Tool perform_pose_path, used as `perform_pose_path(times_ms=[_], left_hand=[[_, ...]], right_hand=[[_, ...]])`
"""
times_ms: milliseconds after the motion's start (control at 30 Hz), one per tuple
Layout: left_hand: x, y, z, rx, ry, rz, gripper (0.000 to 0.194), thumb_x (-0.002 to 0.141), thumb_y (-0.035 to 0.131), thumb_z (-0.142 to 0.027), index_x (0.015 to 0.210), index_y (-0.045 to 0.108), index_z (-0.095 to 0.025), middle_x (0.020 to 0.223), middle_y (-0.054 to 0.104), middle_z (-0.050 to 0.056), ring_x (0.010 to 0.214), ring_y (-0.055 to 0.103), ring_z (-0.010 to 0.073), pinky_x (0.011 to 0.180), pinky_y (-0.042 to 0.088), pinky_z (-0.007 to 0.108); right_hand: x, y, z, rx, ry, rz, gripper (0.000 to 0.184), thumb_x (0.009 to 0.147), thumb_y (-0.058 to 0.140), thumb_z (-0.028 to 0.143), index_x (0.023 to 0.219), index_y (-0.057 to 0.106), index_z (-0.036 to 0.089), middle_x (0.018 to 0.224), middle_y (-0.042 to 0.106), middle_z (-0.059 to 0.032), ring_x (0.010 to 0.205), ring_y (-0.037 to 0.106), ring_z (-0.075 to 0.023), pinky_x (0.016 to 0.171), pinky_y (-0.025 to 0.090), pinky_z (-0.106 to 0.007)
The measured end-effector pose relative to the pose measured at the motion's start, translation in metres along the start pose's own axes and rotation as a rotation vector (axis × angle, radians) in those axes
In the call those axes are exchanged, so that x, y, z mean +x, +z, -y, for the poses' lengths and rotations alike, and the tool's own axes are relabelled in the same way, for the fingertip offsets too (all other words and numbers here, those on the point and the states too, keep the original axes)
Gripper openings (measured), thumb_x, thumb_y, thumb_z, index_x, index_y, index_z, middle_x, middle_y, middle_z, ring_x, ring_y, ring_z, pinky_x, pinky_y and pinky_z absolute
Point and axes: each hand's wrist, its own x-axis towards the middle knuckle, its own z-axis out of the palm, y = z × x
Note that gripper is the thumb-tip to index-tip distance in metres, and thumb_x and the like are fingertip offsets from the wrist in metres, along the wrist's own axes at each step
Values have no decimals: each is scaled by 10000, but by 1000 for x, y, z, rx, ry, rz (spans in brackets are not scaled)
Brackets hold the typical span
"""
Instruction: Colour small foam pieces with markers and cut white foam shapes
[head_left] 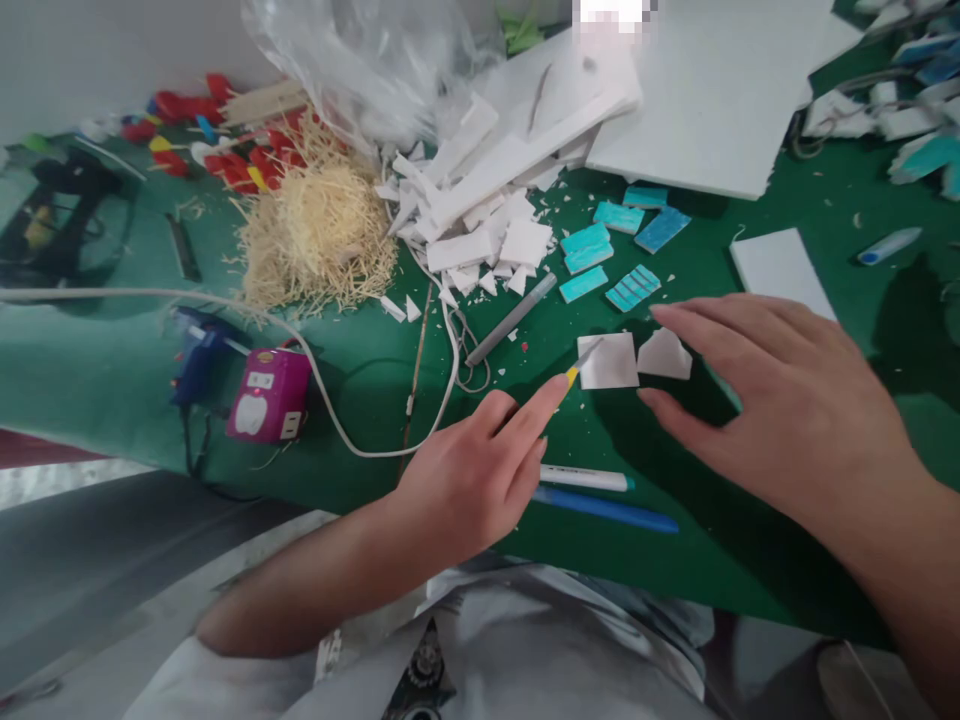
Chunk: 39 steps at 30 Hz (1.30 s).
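My left hand (476, 470) is closed around a craft knife (573, 377) with a yellow body. Its thin blade lies over the left part of a small white foam board rectangle (613, 364) on the green tabletop. Beside that rectangle, on its right, is a second white foam piece (664, 357) with angled corners. My right hand (795, 400) is open, with thumb and fingers spread around the right side of this second piece; I cannot tell whether they touch it. Most of the knife body is hidden by my left hand.
Small turquoise pieces (588, 247), foam scraps (480, 235) and a grey cutter (511, 318) lie beyond my hands. A marker (589, 478) and a blue pen (611, 510) lie nearer. Leftward are a white cable (322, 395), pink power box (268, 395), glue gun (199, 350) and straw-coloured shavings (319, 235).
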Motion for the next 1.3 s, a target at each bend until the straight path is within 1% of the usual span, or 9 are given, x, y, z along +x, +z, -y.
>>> perform_pose_path(times_ms=[100, 233, 367, 500, 733, 833, 1000, 1167, 1300], left_hand=[[3, -7, 0, 16, 16, 7, 455, 1126, 311, -271, 1566, 393, -192, 916, 608, -2, 669, 629, 115, 578, 555, 206], [4, -16, 0, 13, 38, 41, 431, 1119, 362, -236, 1542, 397, -160, 974, 664, 20, 701, 649, 110, 579, 558, 198], [2, -19, 0, 35, 41, 22, 435, 1118, 365, -248, 1545, 408, -175, 948, 659, 12, 686, 650, 108, 556, 546, 195], [2, -21, -1, 49, 47, 53, 447, 1115, 373, -252, 1557, 421, -206, 962, 676, 8, 691, 668, 103, 564, 546, 193], [1, -27, 1, 74, 80, 55, 438, 1100, 400, -215, 1535, 447, -193, 930, 684, 10, 689, 683, 124, 546, 540, 219], [-4, -35, 1, 10, 46, 29, 463, 1087, 444, -195, 1550, 450, -214, 983, 704, 24, 754, 692, 117, 654, 584, 220], [-15, -48, 3, -86, -118, -54, 537, 1061, 515, -148, 1569, 463, -317, 1071, 697, 10, 806, 668, 91, 735, 593, 189], [-16, -44, 5, -139, -128, -89, 512, 1044, 537, -116, 1522, 509, -299, 1035, 672, -10, 747, 628, 66, 720, 573, 162], [-17, -36, 3, -170, -47, -29, 497, 1052, 506, -118, 1531, 482, -247, 999, 671, -2, 771, 650, 73, 712, 563, 169]], right_hand=[[3, 10, 0, 134, -74, -40, 538, 939, 646, 280, 1466, 577, 200, 1213, 792, -124, 1168, 729, -336, 998, 579, -506], [6, 21, -1, 153, -78, -12, 477, 963, 611, 261, 1439, 590, 235, 1191, 805, -88, 1121, 756, -290, 1078, 552, -529], [7, 22, 1, 123, -76, -41, 383, 976, 615, 274, 1353, 662, 226, 1168, 814, -100, 1090, 760, -276, 1093, 547, -529], [9, 20, 2, 118, -70, -3, 374, 969, 638, 295, 1337, 697, 261, 1156, 819, -81, 1103, 754, -277, 1107, 534, -545], [7, 15, 3, 92, -112, -46, 325, 965, 653, 264, 1283, 700, 224, 1136, 822, -95, 1067, 765, -274, 1071, 564, -511], [6, 9, 5, 97, -139, -88, 339, 955, 677, 258, 1292, 681, 228, 1115, 828, -82, 1043, 776, -263, 1057, 572, -488], [4, 7, 7, 101, -177, -86, 371, 954, 683, 267, 1324, 671, 247, 1128, 835, -60, 1035, 782, -248, 1048, 567, -466], [4, 13, 8, 126, -124, 19, 468, 958, 651, 311, 1415, 620, 214, 1390, 741, -140, 1257, 714, -324, 1118, 522, -562], [4, 15, 6, 179, -188, -33, 364, 950, 631, 227, 1310, 681, 199, 1321, 779, -119, 1193, 744, -291, 1126, 525, -542]])
